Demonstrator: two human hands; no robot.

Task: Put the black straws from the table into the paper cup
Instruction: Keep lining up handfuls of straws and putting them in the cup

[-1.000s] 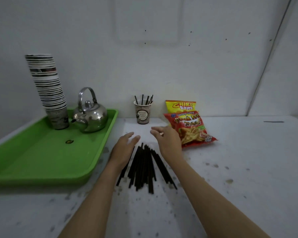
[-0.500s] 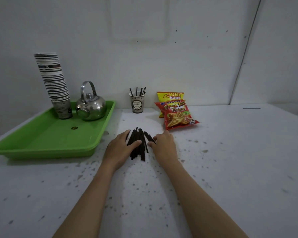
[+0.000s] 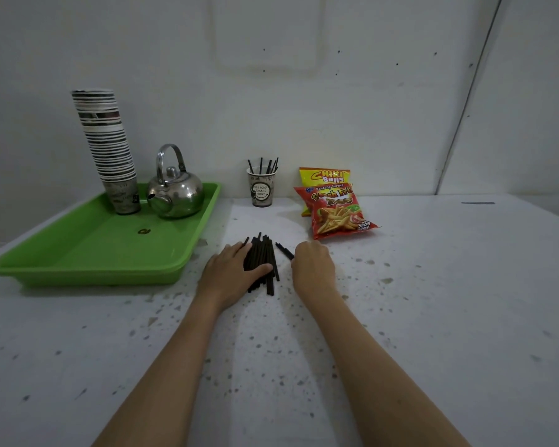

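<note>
The left hand lies on the black straws heaped on the surface, thumb hooked over them, not yet closed. The right hand rests open beside a stray. Gathering seems underway; next, pinch a bundle and carry it to the paper cup at the back wall.

Shiny metal kettle, glossy plastic tray, matt speckled table.
</note>
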